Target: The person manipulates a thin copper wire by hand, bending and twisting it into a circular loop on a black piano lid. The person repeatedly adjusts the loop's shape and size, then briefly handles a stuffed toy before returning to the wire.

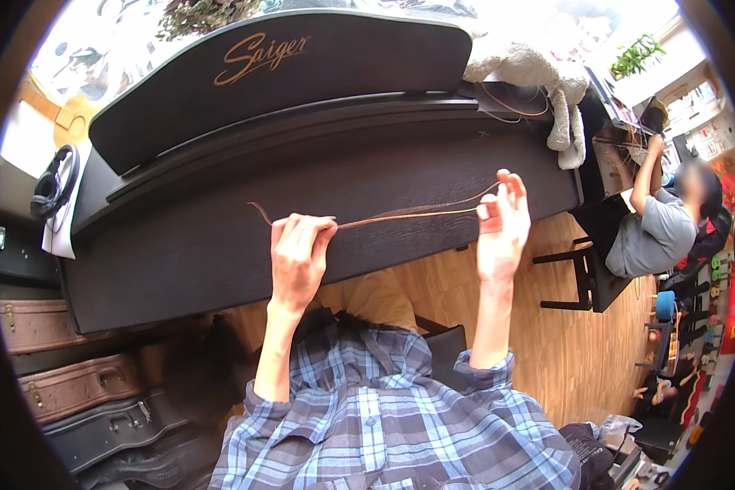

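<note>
A thin brown cord (pixel 408 216) is stretched taut between my two raised hands, in front of a closed black digital piano (pixel 220 245). My left hand (pixel 298 253) pinches the cord near its left end, and a short tail curls off to the left. My right hand (pixel 502 224) pinches the other end between thumb and forefinger, with a slack loop of cord arcing just above the taut part. Both forearms come up from blue plaid sleeves.
Headphones (pixel 55 184) rest on the piano's left end and a pale plush toy (pixel 539 73) on its right. Instrument cases (pixel 73 384) are stacked at the lower left. Another person in a grey shirt (pixel 657 229) sits at the right on a black stool, over a wooden floor.
</note>
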A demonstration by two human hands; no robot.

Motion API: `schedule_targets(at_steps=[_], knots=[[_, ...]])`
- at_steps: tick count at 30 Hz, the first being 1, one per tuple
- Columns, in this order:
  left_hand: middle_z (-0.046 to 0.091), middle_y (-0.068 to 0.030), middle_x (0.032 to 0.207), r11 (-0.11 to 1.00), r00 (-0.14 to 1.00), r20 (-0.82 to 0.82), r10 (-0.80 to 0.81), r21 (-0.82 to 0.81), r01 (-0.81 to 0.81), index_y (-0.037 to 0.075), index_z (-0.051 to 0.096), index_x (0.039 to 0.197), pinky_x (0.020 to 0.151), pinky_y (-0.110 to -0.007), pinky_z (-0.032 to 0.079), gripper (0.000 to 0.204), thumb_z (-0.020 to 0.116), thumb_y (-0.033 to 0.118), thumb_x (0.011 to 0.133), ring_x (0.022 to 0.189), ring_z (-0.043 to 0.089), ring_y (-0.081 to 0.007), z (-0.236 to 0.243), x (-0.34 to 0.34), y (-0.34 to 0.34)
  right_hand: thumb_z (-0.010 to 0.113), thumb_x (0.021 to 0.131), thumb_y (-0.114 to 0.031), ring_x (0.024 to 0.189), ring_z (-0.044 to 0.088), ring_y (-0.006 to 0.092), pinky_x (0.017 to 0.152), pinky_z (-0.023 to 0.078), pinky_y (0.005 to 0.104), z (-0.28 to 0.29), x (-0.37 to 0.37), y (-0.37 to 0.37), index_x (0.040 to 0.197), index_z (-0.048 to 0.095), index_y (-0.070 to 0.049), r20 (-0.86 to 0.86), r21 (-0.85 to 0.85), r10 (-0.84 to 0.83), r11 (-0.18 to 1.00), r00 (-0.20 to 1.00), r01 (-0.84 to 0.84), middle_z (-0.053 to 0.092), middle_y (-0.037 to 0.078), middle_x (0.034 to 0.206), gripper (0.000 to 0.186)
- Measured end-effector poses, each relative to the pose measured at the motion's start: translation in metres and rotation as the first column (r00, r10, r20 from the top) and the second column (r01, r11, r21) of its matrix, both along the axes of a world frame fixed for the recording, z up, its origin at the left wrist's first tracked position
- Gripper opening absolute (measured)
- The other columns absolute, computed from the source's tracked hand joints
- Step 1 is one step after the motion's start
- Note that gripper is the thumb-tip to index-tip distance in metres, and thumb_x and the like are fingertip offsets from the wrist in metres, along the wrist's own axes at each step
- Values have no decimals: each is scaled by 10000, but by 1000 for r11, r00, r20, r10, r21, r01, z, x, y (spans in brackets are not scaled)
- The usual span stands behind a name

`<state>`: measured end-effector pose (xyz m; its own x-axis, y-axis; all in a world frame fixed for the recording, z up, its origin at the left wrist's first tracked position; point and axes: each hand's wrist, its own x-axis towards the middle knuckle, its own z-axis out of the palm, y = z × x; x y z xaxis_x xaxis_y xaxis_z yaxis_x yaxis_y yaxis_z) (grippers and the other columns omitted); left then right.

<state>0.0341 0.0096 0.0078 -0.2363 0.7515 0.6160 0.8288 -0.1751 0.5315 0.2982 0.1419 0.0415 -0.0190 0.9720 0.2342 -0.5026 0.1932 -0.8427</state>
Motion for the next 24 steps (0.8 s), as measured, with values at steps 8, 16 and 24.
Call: schedule_targets(at_steps=[8, 16, 24], knots=[[720, -30, 877, 997, 999, 13, -50, -54, 50, 76, 682, 926, 932, -371, 453, 76, 757, 76, 918, 841, 677, -216, -3, -1, -3, 600, 1079, -149, 917, 690, 112, 762, 529, 230, -6, 47, 7, 1370, 571, -66, 93, 15, -128, 992, 987, 127, 621, 79, 1377, 304], [675, -12, 825, 999, 1000, -15, 19, -37, -19, 76, 693, 925, 938, -351, 420, 59, 752, 79, 925, 712, 614, -173, -7, -1, 0, 627, 1065, -169, 920, 659, 95, 781, 513, 252, -10, 60, 19, 1396, 541, -78, 9, 71, -170, 983, 985, 169, 592, 98, 1419, 354], [668, -46, 882, 993, 996, 63, -63, -94, 69, 67, 670, 937, 837, -364, 487, 54, 723, 65, 940, 841, 639, -235, -5, -1, -1, 630, 1041, -64, 796, 622, 81, 736, 492, 225, -9, 60, 6, 1313, 602, -45, 235, 155, -214, 971, 948, 181, 637, 76, 1330, 274]])
